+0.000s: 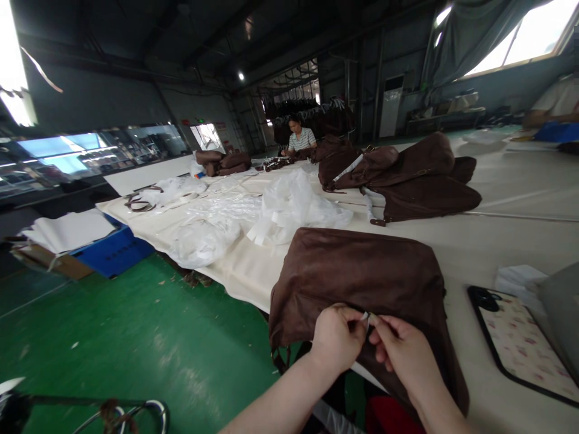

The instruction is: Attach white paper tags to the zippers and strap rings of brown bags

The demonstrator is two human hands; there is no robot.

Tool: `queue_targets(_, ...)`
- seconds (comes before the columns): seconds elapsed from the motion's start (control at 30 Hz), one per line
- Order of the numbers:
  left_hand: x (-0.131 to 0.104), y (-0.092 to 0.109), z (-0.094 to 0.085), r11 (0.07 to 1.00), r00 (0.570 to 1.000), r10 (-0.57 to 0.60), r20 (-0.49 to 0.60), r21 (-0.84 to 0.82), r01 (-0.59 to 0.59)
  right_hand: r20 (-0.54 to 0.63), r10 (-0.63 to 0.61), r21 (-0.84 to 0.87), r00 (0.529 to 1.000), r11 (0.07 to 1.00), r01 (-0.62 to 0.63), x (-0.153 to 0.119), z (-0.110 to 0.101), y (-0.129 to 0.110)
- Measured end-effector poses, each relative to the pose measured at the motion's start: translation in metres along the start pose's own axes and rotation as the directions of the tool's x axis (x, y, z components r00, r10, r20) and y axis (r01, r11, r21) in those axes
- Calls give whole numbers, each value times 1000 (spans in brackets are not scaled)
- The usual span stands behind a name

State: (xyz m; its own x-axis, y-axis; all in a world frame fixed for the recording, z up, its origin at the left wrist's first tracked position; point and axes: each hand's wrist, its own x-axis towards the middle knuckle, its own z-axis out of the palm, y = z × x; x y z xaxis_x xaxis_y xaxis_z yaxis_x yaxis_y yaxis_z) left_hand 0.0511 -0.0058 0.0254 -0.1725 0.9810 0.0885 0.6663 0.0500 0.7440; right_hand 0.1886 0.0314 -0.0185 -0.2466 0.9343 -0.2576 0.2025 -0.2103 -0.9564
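A brown leather bag [362,265] lies at the near edge of the cream-covered table, partly hanging toward me. Over its front, my left hand [339,334] is closed, thumb and finger pinching a small whitish strip [365,316]. My right hand [402,349] meets it from the right, its thumb and fingertips pinched at a small dark piece beside the strip. The fingertips of both hands nearly touch. What that dark piece is cannot be made out.
Crumpled clear plastic [294,205] lies beyond the bag. More brown bags [407,175] are piled behind it. A phone [520,340] rests at the right. A blue box [113,247] stands left of the table. A person [301,137] sits at the far end.
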Motion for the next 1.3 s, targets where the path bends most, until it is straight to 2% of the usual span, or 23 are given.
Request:
queue_targets(0.13,-4,-2,0,998,998,58,25,37,-59,38,28,105,999,994,-32,-1,-2,-4)
queue_targets(0.27,-1,-5,0,998,999,44,9,52,-44,69,27,160,997,986,-38,-3,-5,-5)
queue_targets(0.37,3,-6,-2,1000,999,24,27,0,-24,63,25,190,998,981,-37,-4,-6,-2)
queue_targets(0.43,6,-8,-3,993,995,-19,102,-110,30,80,49,164,996,984,-61,-5,-5,-2)
queue_targets(0.53,8,-12,-8,938,966,-100,238,-301,172,140,66,130,988,988,-84,-7,-1,-6)
queue_targets(0.63,9,-16,-13,901,952,-133,276,-366,232,129,61,100,990,992,-74,-9,4,-12)
queue_targets(0.8,8,-18,-19,980,973,-80,215,-159,115,33,64,121,997,990,-68,-10,13,-12)
queue_targets(0.97,7,-13,-20,997,988,-32,153,-61,41,-9,103,278,995,956,-96,-8,21,-7)
queue_targets(1.1,0,-7,-19,991,997,69,36,109,-73,-41,134,341,990,933,-112,-9,25,-7)
queue_targets(1.2,-10,-5,-15,926,980,201,-8,329,-187,-56,136,389,989,916,-104,-10,27,-10)
queue_targets(1.3,-20,-7,-10,745,926,375,46,579,-330,-49,150,452,987,885,-112,-10,27,-14)
